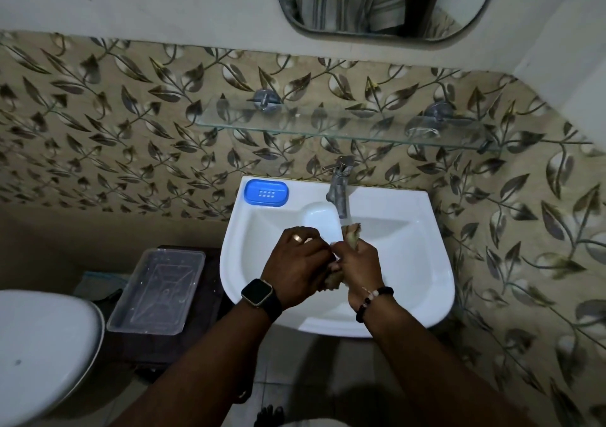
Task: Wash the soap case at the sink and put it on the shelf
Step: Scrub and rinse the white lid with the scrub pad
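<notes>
Left hand fingers curled, hold unclear; right hand fingers round rag under tap.

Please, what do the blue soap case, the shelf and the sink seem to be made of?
Blue soap case: probably plastic, matte, moulded drain holes. Shelf: clear glass; wall pattern shows through it. Sink: glossy white ceramic, likely, from its sheen.

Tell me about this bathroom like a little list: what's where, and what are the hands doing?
soap case: blue, on the sink's back left corner, untouched
sink: white
tap: above the basin
cloth: brown, right under the tap
right hand: grips the cloth
left hand: holds the cloth too, it seems
shelf: glass, on the wall above the tap
</notes>
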